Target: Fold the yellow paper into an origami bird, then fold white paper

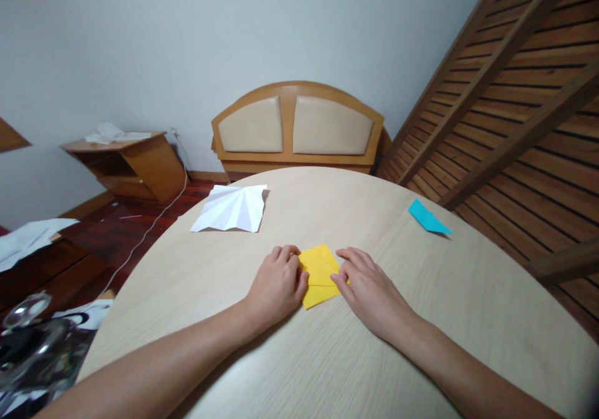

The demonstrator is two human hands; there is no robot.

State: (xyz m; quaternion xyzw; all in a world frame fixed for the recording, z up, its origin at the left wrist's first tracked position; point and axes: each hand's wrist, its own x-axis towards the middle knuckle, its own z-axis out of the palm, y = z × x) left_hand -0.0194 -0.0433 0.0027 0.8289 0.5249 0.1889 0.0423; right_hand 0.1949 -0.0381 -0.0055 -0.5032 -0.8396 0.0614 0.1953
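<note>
White creased paper sheet [231, 209], fan-pleated, is laid flat at the far left of the round pale wooden table [327, 356]. One yellow folded paper square [319, 274] is pinned at the centre: the left hand [277, 285], loosely curled, and the right hand [369, 288], fingers extended, are pressed on its edges, apparently flattening a crease. One blue folded paper piece [427, 217] is set far right.

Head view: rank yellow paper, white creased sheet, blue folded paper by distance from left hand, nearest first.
From the left hand:
1. Yellow paper, touching its fingers, just to its right.
2. White creased sheet, farther up the table, slightly left.
3. Blue folded paper, far right, past the right hand.
</note>
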